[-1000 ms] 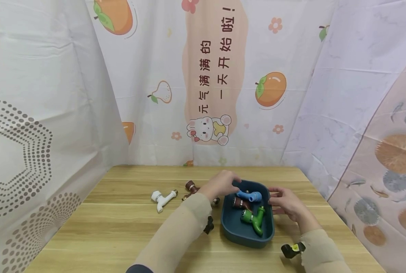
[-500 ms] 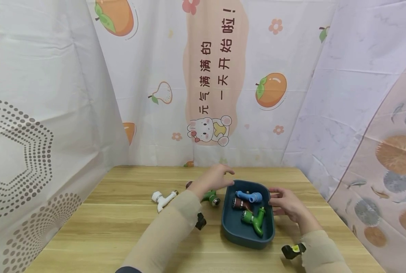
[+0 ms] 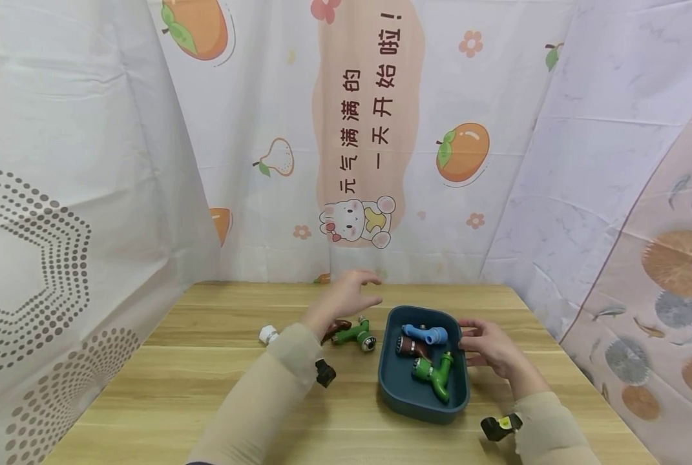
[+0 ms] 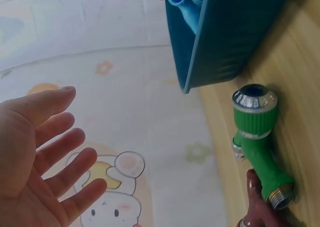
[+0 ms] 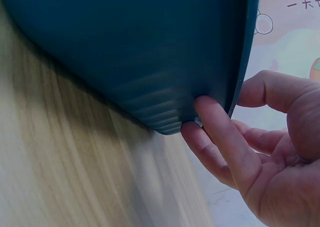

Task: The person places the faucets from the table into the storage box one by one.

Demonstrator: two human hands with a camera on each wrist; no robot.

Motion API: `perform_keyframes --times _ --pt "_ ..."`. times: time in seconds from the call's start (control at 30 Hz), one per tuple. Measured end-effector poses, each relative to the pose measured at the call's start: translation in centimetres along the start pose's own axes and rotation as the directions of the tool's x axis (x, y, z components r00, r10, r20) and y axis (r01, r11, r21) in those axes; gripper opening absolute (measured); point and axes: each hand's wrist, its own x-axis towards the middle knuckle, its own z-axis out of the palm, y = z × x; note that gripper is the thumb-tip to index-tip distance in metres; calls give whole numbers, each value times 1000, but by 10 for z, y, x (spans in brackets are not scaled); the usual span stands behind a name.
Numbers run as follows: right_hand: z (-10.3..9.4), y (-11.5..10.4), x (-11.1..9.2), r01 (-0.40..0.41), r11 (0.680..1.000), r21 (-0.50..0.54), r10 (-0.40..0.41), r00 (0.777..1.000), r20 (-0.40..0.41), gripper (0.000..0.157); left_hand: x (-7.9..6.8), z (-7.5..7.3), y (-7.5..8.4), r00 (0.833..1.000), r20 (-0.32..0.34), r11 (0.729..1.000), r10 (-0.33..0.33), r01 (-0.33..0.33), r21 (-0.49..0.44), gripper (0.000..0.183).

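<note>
My left hand (image 3: 346, 296) is lifted off the table, left of the dark teal plastic basin (image 3: 389, 387). Its fingers are loosely spread and hold nothing, as the left wrist view shows. Below it lie a green tap (image 3: 354, 333) and a brown tap (image 3: 335, 328), partly covered by the arm. At the basin's right side, my right hand (image 3: 491, 349) holds the rim: in the right wrist view one digit passes behind the edge and other fingertips (image 5: 207, 104) rest on the outer wall. Inside the basin are a blue tap (image 3: 427, 334), a brown tap (image 3: 411, 347) and a green tap (image 3: 433, 374).
A white tap (image 3: 268, 334) lies at the left, mostly behind the left sleeve. Small black devices sit by each wrist, one at the left cuff (image 3: 324, 373) and one at the right cuff (image 3: 501, 426). Printed curtains (image 3: 346, 142) rise behind the wooden table (image 3: 165, 387).
My left hand has moved left from over the basin's left rim, uncovering the green tap on the table. Its sleeve covers more of the white tap. The right hand has stayed put.
</note>
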Motion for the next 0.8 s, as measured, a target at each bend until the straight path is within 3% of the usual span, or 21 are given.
perform_keyframes --times 0.37,0.8 --pt "1 -1 -2 9 1000 -5 -9 1000 -4 61 -16 -23 -12 994 -104 998 -15 9 -58 40" --pt "1 -2 -1 3 1000 -7 -3 1000 -2 62 -36 -42 -37 984 -174 996 -39 24 -90 42"
